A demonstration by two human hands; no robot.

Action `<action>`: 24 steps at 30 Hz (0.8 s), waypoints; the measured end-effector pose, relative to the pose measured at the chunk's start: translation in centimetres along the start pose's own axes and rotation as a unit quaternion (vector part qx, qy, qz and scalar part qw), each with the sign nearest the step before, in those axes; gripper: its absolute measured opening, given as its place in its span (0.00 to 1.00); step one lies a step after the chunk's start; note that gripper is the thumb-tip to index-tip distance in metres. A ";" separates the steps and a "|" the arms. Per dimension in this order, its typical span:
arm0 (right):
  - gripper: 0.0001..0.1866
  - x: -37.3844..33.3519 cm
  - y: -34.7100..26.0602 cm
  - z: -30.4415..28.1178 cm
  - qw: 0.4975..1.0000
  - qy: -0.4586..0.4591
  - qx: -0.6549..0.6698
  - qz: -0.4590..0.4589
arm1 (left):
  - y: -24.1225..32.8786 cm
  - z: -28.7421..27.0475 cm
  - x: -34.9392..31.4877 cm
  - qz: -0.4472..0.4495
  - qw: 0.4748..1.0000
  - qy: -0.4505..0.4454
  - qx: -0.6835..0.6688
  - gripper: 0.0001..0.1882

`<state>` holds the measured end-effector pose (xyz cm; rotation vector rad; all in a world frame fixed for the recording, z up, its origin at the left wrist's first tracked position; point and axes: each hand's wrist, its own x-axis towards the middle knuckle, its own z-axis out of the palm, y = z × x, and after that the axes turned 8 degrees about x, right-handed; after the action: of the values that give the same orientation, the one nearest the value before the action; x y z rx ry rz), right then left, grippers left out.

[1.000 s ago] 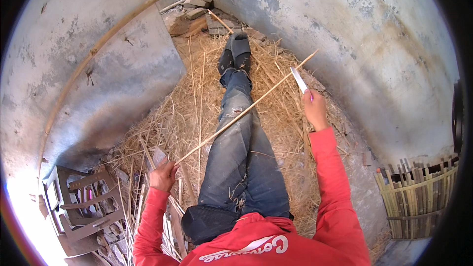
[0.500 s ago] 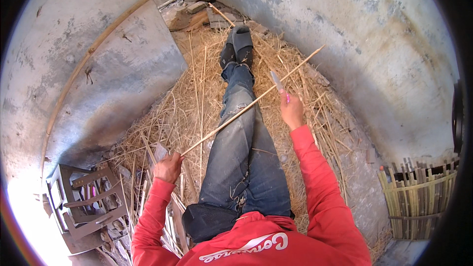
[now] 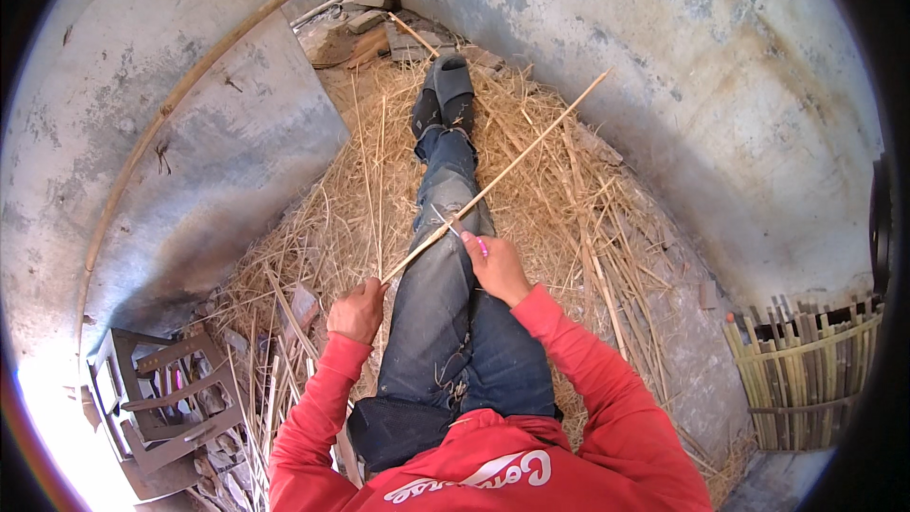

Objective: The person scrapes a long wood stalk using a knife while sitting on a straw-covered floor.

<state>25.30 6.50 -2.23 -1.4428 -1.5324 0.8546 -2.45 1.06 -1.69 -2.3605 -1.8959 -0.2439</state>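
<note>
A long, thin bamboo strip (image 3: 531, 145) slants across my outstretched legs, from lower left to upper right. My left hand (image 3: 357, 311) is closed around its lower end, beside my left thigh. Over my knees, my right hand (image 3: 497, 265) grips a knife (image 3: 445, 221) with a pink handle, mostly hidden in the fingers. The blade lies against the strip or just over it; whether it cuts in cannot be made out. The strip's far end points up toward the wall, unsupported.
Straw-like shavings (image 3: 531, 218) cover the ground around my legs. A slatted bamboo basket (image 3: 806, 374) stands at the right, a brown wooden chair-like frame (image 3: 180, 398) at the lower left. Bricks (image 3: 370, 14) lie beyond my feet; a curved pole (image 3: 166, 109) leans along the left wall.
My right hand has drawn the knife down and left along the strip, toward my left hand. My left hand has shifted slightly right, and the strip now slants more steeply.
</note>
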 end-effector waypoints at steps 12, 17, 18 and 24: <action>0.22 0.7 0.0 -2.4 0.844 -0.129 0.438 0.281 | 0.6 -1.1 -0.9 -0.018 0.999 0.021 -0.019 0.13; 0.11 2.1 -1.6 -1.4 0.985 0.035 0.159 -0.055 | 0.8 -1.3 -0.9 -0.021 1.000 0.022 -0.005 0.11; 0.11 2.3 -2.3 -1.2 0.986 0.031 0.144 -0.072 | 0.8 -1.3 -1.0 -0.019 1.000 0.022 -0.004 0.11; 0.13 2.6 -2.1 1.3 0.989 0.025 0.111 -0.094 | 1.0 -1.0 -0.9 -0.012 0.999 0.033 -0.025 0.11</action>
<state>23.23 8.95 -0.53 -1.1330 -1.4593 0.8401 -1.76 -0.19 -0.90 -2.3307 -1.9119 -0.3712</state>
